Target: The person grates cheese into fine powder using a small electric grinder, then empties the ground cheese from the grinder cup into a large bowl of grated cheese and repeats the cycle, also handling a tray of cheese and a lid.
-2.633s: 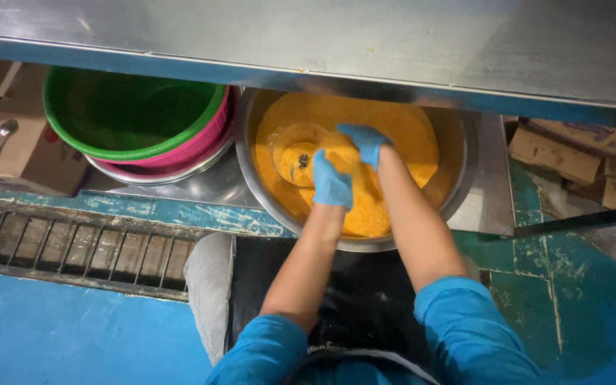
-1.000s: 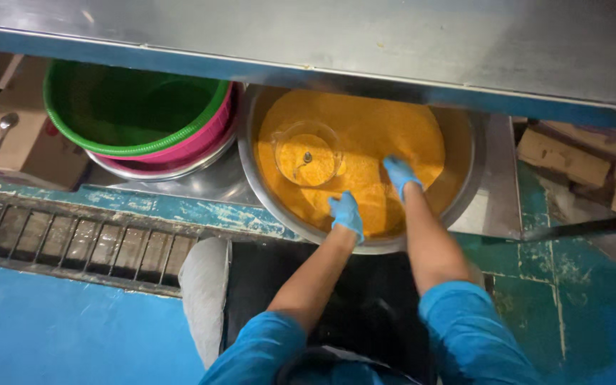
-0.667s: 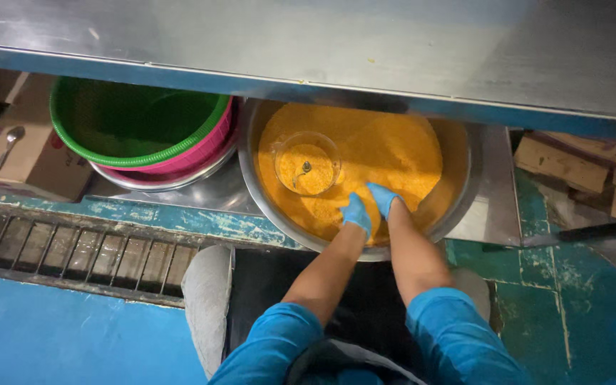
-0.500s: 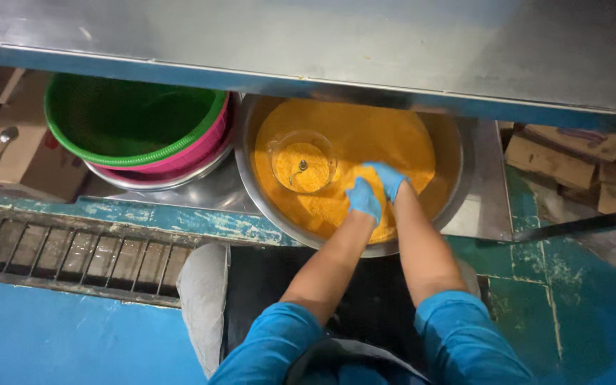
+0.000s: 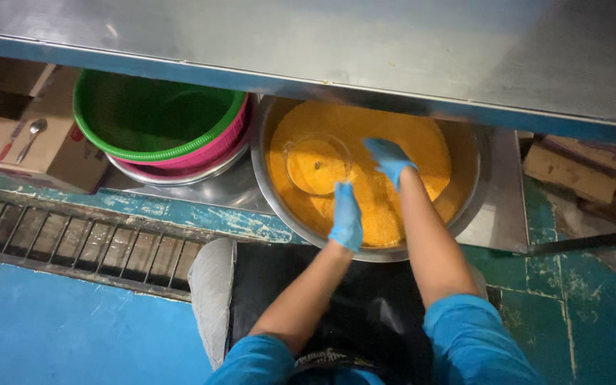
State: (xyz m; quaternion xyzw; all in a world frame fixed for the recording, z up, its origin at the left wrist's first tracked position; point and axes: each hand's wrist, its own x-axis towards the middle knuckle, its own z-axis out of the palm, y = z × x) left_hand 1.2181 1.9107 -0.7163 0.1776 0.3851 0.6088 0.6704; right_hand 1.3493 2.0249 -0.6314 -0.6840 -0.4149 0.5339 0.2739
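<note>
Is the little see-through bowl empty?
No. The clear bowl sits upright in the orange crumbs of the metal basin, holding some itself.

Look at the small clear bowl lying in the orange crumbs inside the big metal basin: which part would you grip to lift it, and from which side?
Grip the small clear bowl by its rim, probably on the near right side, where the left hand and right hand already are. It sits mouth up, sunk in the orange crumbs of the metal basin, so only the rim stands free. Come from above; the steel shelf overhangs the far side.
</note>
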